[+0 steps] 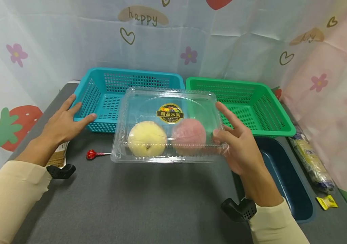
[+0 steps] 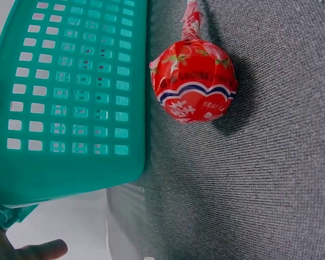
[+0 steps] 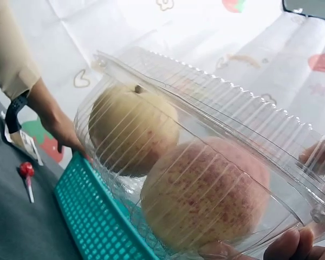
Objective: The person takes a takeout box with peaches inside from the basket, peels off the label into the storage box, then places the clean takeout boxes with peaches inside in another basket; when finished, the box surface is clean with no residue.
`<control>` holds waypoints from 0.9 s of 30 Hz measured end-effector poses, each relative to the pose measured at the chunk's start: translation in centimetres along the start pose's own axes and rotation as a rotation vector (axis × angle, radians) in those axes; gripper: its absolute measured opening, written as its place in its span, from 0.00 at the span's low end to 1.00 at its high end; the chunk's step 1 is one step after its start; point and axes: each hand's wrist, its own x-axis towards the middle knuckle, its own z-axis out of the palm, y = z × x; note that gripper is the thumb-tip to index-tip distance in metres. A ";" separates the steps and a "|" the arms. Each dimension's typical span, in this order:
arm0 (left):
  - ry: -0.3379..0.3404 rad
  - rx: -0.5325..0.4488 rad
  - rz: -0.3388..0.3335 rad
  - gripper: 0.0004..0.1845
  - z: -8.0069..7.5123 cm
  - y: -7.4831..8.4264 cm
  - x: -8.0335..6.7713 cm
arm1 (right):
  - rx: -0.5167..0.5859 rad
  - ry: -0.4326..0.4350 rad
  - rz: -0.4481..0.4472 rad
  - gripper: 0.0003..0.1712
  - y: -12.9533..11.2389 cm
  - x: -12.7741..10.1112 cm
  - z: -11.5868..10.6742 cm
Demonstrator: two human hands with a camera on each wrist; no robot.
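A clear plastic clamshell box (image 1: 167, 125) with a yellow and black label holds a pale yellow fruit (image 1: 147, 139) and a pink one (image 1: 188, 135). My right hand (image 1: 237, 142) grips the box at its right end and holds it above the grey table, tilted toward me. The right wrist view shows the box (image 3: 206, 162) from below with both fruits inside. My left hand (image 1: 65, 122) rests with straight fingers on the near left corner of the blue basket (image 1: 100, 98). A red wrapped lollipop (image 1: 92, 154) lies on the table below the box's left corner, large in the left wrist view (image 2: 194, 81).
A green basket (image 1: 271, 112) stands right of the blue one, both against the back curtain. A dark blue tray (image 1: 289, 183) sits at the right, with a packet (image 1: 310, 159) and a yellow sweet (image 1: 327, 202) beside it. A paper packet (image 1: 58, 156) lies under my left wrist.
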 end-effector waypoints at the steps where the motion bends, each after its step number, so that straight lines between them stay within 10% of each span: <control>1: -0.002 -0.001 -0.001 0.48 0.0 0.0 0.0 | -0.006 0.001 0.002 0.37 0.1 -0.3 -0.1; 27: -0.010 -0.015 0.009 0.48 -0.1 -0.1 -0.1 | 0.034 0.003 0.000 0.39 2.4 -4.9 -2.1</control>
